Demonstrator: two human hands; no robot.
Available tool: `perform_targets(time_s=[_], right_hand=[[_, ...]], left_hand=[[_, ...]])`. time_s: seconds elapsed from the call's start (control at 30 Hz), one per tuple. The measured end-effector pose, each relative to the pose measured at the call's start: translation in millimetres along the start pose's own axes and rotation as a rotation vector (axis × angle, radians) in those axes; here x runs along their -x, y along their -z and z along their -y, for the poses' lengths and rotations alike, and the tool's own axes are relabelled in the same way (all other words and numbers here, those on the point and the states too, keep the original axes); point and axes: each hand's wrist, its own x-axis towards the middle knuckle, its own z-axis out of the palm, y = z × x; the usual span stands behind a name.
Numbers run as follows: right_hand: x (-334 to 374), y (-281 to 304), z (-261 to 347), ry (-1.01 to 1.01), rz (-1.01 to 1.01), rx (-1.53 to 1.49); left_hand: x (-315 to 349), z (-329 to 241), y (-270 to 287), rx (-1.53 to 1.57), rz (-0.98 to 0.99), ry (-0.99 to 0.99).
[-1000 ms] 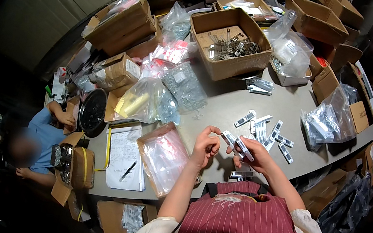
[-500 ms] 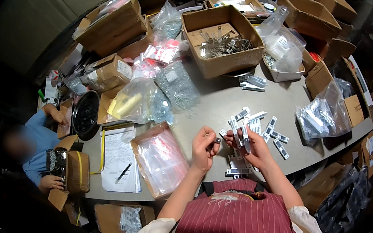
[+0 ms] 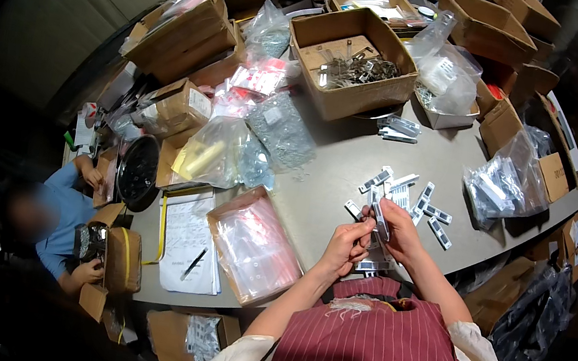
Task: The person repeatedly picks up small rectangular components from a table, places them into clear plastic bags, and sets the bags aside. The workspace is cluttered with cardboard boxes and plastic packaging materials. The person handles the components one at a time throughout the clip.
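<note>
My right hand (image 3: 402,233) is closed round a narrow light-grey slotted piece (image 3: 379,223), which stands tilted above the table. My left hand (image 3: 348,246) is right beside it, with thumb and fingers pinched together at the piece's near-left side. Whatever lies in that pinch is hidden by the fingers. Around and beyond both hands lie several loose pieces (image 3: 439,214) of the same kind, pale with dark slots. More of these pieces (image 3: 371,264) lie close to my apron, partly covered by my hands.
A cardboard box (image 3: 351,100) of small metal parts stands at the back. To the left are a shallow carton (image 3: 224,220) with clear bags, written sheets (image 3: 181,239) and a pen (image 3: 193,264). A filled plastic bag (image 3: 497,187) lies right. Another person (image 3: 65,209) works far left.
My left hand has moved right to meet the piece in my right hand. The small dark part seen in its fingers before is now hidden. The view has shifted slightly.
</note>
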Motion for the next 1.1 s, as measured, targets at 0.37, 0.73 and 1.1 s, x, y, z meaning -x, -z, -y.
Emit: perform_targets(time_s=[0.37,0.73,1.1], right_hand=[[-2,38,24,0.175,-0.184,0.150],[-2,-6,38,-0.015,0.050,-0.063],[-21,-12,12,-0.005,-0.008,-0.298]], left_hand=[[91,-186,60,-0.667,-0.805,-1.264],[73,-295,161,-1.715,-0.455,-0.537],[33,-71,-34,-0.869,-0.244,-0.101]])
